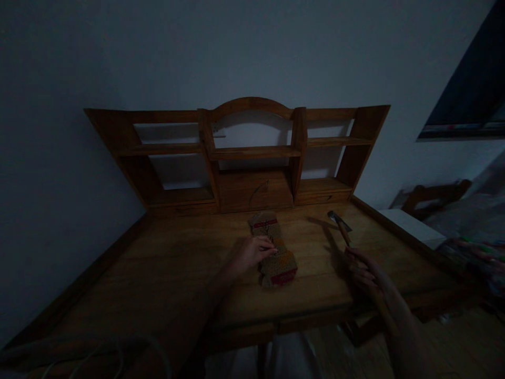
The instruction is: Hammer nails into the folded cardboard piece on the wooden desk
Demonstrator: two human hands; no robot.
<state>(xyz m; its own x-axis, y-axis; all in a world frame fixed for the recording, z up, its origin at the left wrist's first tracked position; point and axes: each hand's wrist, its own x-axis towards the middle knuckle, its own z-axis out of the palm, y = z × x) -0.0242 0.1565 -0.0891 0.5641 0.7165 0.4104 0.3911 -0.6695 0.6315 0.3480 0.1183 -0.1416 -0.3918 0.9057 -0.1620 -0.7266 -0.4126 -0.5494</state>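
In the dim head view, my right hand (362, 269) grips the wooden handle of a hammer (344, 234). The hammer's metal head is raised above the desk, to the right of a torn-edged piece of brown cardboard (284, 260) with red and orange print. My left hand (254, 251) rests over the middle of this cardboard, thumb and fingers pinched together. Whatever sits between those fingertips is too small and dark to make out. Dark thin marks or bits show on the cardboard just beyond the fingers.
The cardboard lies on a wooden desk (169, 258) with raised side edges. A wooden shelf unit (256, 152) stands along its back, against the wall. At the right are a white surface (410, 223), a wooden chair back (434, 197) and plastic-looking bags (469, 221).
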